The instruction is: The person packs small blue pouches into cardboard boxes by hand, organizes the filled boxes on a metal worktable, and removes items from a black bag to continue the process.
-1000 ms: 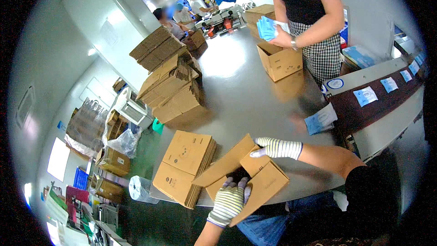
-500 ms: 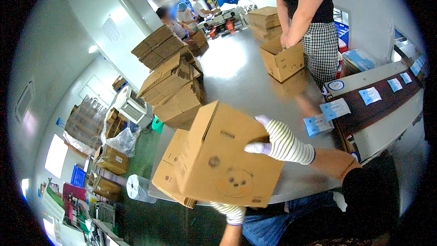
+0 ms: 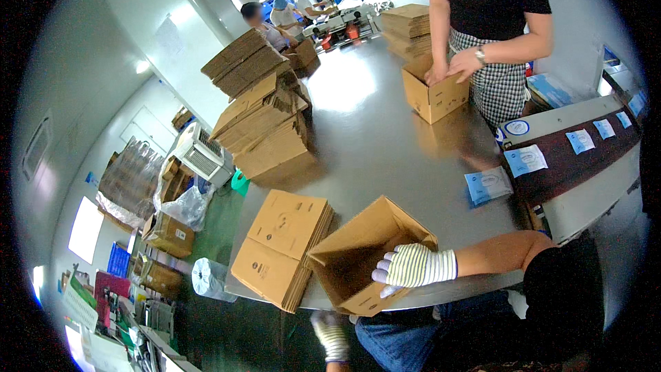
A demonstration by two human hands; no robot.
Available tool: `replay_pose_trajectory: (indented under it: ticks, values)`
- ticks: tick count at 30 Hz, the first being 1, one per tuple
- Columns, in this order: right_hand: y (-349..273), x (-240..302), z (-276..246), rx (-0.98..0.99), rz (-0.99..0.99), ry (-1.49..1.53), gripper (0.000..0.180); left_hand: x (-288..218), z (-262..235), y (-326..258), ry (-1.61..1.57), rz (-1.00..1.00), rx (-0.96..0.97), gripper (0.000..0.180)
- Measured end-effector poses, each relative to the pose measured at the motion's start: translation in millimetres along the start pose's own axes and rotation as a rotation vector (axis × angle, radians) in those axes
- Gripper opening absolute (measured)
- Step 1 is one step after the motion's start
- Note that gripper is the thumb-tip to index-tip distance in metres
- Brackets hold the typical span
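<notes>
An open cardboard box stands upright at the table's near edge, its inside facing up at me. Across its mouth, by the near right wall, lies my right hand in a striped glove, fingers stretched out and slightly apart. My left hand, in a like glove, hangs just beyond the near table edge, below the box; motion blurs its fingers. Left of the box, and close against it, is a stack of flat folded cartons with printed faces.
Taller stacks of folded cartons stand farther left on the metal table. Across it a person in a black top reaches into another box. At right a conveyor carries blue-and-white packets; another packet overhangs onto the table.
The box came down from the air onto the table and now shows its open top. My left hand left its underside; my right hand shifted lower. The person opposite leans differently, both hands at their box.
</notes>
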State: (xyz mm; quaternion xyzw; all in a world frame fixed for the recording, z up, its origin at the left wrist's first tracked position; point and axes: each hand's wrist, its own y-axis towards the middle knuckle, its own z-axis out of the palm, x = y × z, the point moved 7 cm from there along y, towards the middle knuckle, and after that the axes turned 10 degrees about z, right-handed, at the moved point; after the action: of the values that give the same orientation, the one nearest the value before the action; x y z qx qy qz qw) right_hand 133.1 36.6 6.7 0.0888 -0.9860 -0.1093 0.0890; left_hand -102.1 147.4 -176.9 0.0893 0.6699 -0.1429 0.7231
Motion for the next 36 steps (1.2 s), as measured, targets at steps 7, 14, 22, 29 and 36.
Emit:
replay_pose_trajectory:
  ticks: [7, 14, 22, 29, 36]
  values:
    - [15, -46, -23, -0.406, -0.057, 0.146, 0.049, -190, 124, -1, 1.147, 1.115, 0.587, 0.029]
    - [-2, -83, -11, -0.655, 0.347, 0.364, 0.02, -179, 149, -24, 1.193, 1.215, 0.403, 0.013]
    - [5, -90, -6, -0.598, 0.329, 0.598, 0.017, -176, 148, -30, 1.146, 1.298, 0.235, 0.014]
    - [2, -97, 1, -0.597, 0.338, 0.651, 0.026, -173, 151, -30, 1.144, 1.268, 0.266, 0.01]
    - [3, -98, -1, -0.595, 0.326, 0.668, 0.028, -175, 153, -32, 1.138, 1.294, 0.25, 0.011]
